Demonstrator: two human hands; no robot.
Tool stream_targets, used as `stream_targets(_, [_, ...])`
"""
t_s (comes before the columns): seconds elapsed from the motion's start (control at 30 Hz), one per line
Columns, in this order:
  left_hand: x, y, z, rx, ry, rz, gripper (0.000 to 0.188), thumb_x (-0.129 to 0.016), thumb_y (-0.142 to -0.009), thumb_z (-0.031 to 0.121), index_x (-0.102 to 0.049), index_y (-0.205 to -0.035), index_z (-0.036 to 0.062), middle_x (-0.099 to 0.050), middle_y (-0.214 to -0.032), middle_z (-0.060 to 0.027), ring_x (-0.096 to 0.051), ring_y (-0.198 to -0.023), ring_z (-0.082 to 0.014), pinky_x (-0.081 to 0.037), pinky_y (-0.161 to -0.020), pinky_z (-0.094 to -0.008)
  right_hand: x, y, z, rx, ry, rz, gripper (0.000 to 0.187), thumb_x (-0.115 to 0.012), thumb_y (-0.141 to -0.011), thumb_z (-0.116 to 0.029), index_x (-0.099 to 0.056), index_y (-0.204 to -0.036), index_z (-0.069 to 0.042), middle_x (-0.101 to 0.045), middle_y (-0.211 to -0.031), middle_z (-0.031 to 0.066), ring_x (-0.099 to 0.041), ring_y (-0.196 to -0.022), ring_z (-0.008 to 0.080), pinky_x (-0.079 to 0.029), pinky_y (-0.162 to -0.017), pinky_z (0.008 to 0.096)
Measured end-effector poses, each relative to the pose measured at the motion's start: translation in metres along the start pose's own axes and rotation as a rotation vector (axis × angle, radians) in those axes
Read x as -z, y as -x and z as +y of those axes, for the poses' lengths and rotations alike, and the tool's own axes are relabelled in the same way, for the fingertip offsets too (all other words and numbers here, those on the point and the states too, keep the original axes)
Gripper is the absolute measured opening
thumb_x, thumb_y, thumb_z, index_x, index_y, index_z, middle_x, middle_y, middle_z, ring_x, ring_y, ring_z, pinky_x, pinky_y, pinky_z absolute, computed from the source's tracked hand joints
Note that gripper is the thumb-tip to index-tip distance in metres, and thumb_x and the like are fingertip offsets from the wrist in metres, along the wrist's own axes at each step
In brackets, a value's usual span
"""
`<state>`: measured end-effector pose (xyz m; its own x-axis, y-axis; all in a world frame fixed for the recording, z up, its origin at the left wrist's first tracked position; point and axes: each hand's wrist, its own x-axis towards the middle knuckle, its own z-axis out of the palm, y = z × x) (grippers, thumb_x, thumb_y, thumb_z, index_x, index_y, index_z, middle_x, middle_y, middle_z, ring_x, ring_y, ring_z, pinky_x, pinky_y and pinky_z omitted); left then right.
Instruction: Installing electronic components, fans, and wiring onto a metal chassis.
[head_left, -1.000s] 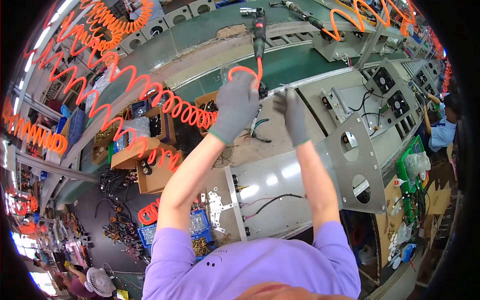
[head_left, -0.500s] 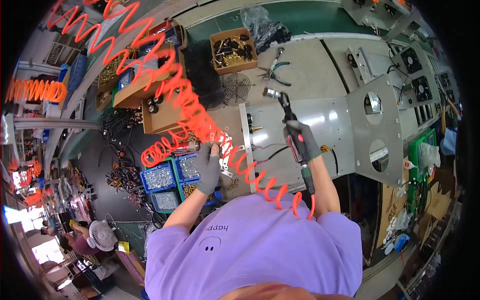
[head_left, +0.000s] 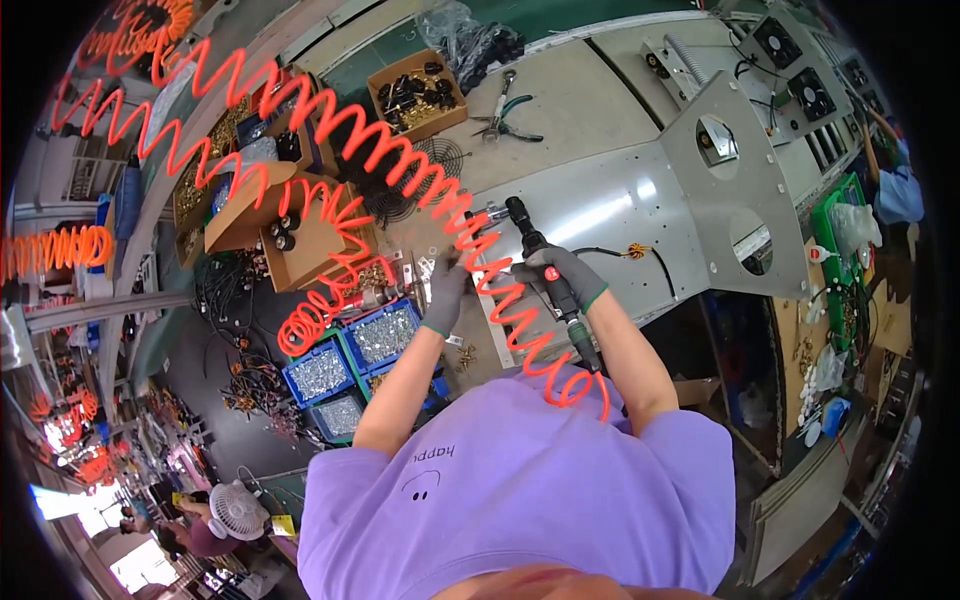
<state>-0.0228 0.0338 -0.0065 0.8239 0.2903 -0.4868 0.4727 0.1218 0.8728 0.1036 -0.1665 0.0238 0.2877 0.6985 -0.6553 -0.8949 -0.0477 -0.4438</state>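
Observation:
My right hand (head_left: 570, 274), in a grey glove, is closed around a black air ratchet wrench (head_left: 531, 238). Its socket head lies over the near-left flange of a bent sheet-metal panel (head_left: 620, 200). From the wrench's tail runs a coiled orange air hose (head_left: 400, 150), which crosses in front of the work. My left hand (head_left: 444, 298), also gloved, is at the panel's left edge beside the socket. Its fingertips are partly hidden by the hose coils, so what they hold does not show. A black cable (head_left: 600, 250) with a small connector lies on the panel.
Blue bins (head_left: 385, 335) of small silvery parts stand left of my left hand. Further off are a cardboard box (head_left: 418, 97) of black and brass fittings, pliers (head_left: 510, 120) and a round fan guard (head_left: 430, 170). The panel's upright plate (head_left: 735, 190) has two round holes.
My right hand has brought the wrench leftward and lower, its head now at the panel's left flange. My left hand has moved right toward that same edge. The hose has swung across.

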Motion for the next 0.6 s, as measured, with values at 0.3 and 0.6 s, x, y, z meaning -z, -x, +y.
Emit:
stream_targets(0.3, [-0.018, -0.064, -0.053, -0.326, 0.21, 0.225, 0.036, -0.057, -0.084, 0.012, -0.048, -0.117, 0.001, -0.058, -0.1, -0.0118, -0.062, -0.084, -0.023, -0.053, -0.064, -0.0326, -0.02, 0.002, -0.004, 0.132, 0.171, 0.035, 0.022, -0.063, -0.069, -0.011, -0.053, -0.085, 0.001, -0.06, -0.069, 0.0102, -0.06, -0.056, 0.0181, -0.051, -0.051, 0.0297])
stream_targets(0.6, [-0.025, -0.06, -0.051, -0.421, -0.195, 0.246, 0.002, -0.057, -0.082, 0.008, -0.059, -0.082, 0.0067, -0.056, -0.066, -0.0019, -0.059, -0.059, -0.0146, -0.049, -0.05, -0.0298, -0.012, -0.011, 0.015, 0.124, 0.243, 0.05, 0.022, -0.063, -0.069, -0.01, -0.059, -0.086, 0.003, -0.06, -0.072, 0.0103, -0.056, -0.052, 0.0143, -0.047, -0.05, 0.027])
